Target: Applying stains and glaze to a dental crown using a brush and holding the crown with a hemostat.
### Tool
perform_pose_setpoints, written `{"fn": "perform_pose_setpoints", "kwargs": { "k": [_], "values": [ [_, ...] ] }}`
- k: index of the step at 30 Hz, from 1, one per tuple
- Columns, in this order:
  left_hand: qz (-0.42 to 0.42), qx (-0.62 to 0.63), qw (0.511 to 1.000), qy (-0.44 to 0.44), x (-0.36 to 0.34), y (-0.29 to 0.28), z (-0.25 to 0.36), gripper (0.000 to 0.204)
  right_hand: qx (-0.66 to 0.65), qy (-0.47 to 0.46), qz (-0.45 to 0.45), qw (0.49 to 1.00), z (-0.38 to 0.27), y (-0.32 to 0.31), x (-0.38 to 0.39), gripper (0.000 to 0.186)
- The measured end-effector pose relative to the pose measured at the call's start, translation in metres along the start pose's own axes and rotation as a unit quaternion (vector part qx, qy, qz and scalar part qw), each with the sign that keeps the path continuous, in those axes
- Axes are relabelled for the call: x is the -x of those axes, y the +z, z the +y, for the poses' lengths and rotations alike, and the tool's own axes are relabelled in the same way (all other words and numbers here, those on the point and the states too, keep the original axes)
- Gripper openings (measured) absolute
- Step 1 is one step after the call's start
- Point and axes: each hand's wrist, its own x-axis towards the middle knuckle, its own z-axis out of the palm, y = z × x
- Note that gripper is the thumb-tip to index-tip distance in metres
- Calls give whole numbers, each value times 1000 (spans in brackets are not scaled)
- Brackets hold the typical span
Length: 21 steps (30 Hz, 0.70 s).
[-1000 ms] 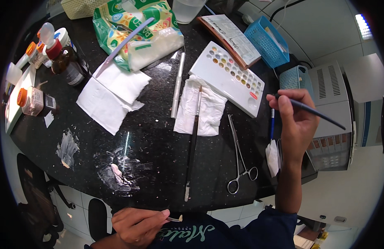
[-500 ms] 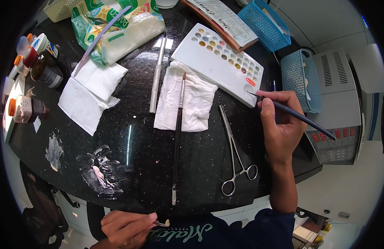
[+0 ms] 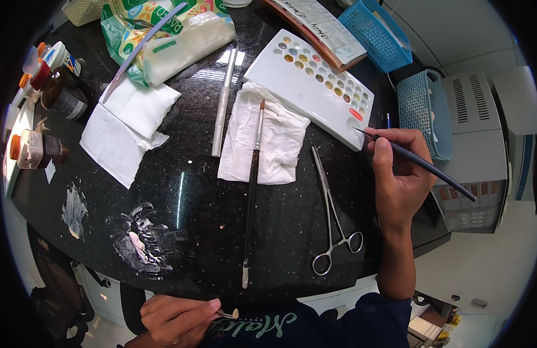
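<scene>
My right hand (image 3: 403, 174) holds a fine brush (image 3: 437, 173) with a dark blue-grey handle in a pen grip. Its tip is over the round well at the near right corner of a white ceramic palette (image 3: 309, 93), beside a red oval mark; whether it touches is too small to tell. Low, close to my shirt, my left hand (image 3: 178, 319) is closed on slim metal tweezers (image 3: 223, 314). At their tip sits a small cream, tooth-like piece (image 3: 235, 314). A longer black-handled brush (image 3: 252, 197) lies with its bristles on a folded white tissue (image 3: 280, 145).
Open locking forceps (image 3: 329, 214) lie by my right forearm. A metal rod (image 3: 224, 110) lies left of the tissue. White-pink paste (image 3: 139, 246) is smeared on the black counter (image 3: 204, 249). Bottles (image 3: 65, 95) stand left, a tissue pack (image 3: 175, 52) behind, blue baskets (image 3: 422, 116) right.
The whole view has shifted slightly, so most counter items appear a little farther right. Both hands keep their grips, and the brush tip remains at the palette's corner well.
</scene>
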Motion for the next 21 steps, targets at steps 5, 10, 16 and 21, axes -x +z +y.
{"fn": "perform_pose_setpoints", "kwargs": {
  "k": [5,10,16,21],
  "values": [
    [-6,1,1000,-3,-1,-2,1,21,33,-19,-17,999,-1,-2,0,6],
    [-6,-4,1000,-1,0,-1,0,21,22,-22,-9,999,1,0,0,7],
    [-5,-6,1000,0,0,-1,-1,22,27,-17,-20,999,1,0,0,7],
    [-14,0,1000,-4,-2,-2,-1,23,22,-4,-19,1000,-1,-1,-2,7]
  ]
}}
